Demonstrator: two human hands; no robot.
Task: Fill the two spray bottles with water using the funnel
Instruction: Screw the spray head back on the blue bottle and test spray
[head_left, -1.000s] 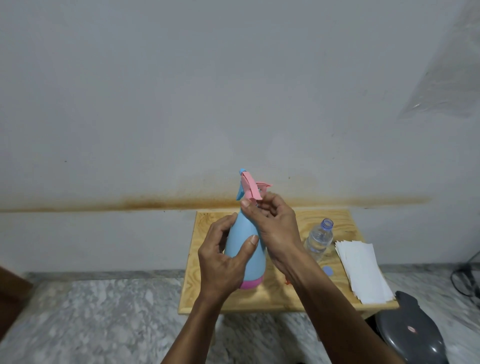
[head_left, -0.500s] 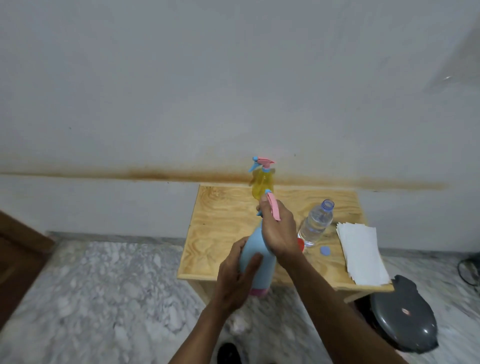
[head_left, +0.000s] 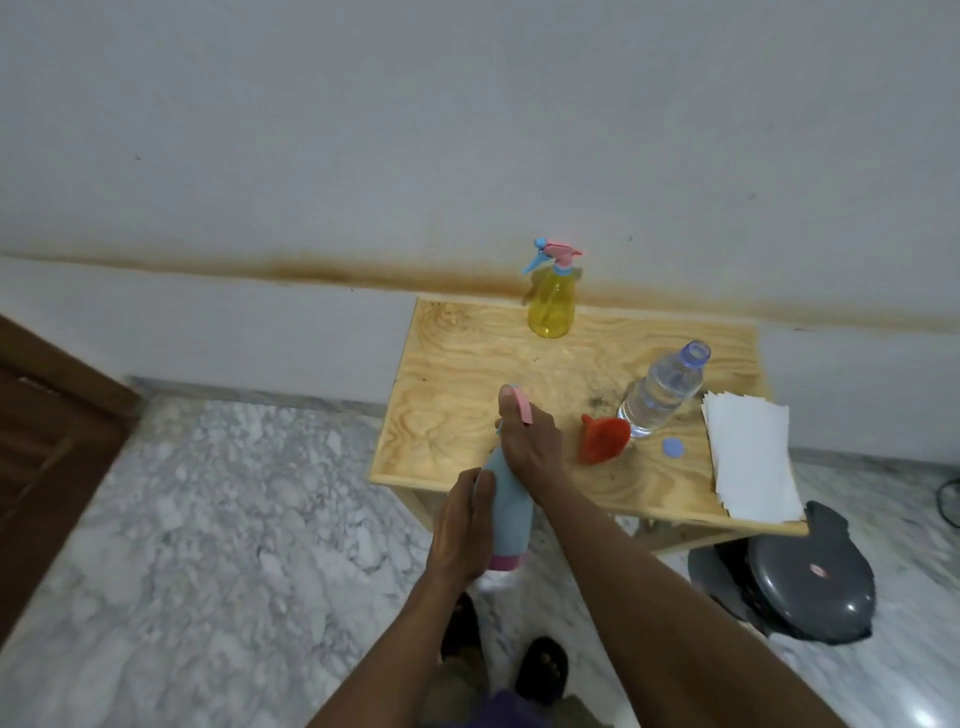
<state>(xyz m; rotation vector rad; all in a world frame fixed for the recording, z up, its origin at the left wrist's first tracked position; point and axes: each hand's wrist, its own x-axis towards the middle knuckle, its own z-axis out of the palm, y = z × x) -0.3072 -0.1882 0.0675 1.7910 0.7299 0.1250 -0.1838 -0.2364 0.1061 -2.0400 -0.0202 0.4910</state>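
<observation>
Blue plastic spray bottle (head_left: 511, 512) held off the wooden table's (head_left: 467, 364) front edge, left hand (head_left: 460, 525) wrapped round its body, right hand (head_left: 530, 441) gripping the pink trigger head (head_left: 521, 404); orange funnel (head_left: 602, 436) lies beside the clear water bottle (head_left: 660, 392)

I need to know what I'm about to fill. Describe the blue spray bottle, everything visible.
The blue spray bottle is opaque light blue, plastic by its look, with a pink band round its base and a pink trigger on top. It is held roughly upright, tilted slightly, at the near edge of the wooden table, its base below the tabletop. The left hand grips its body; the right hand wraps the spray head. Its contents cannot be seen.
</observation>
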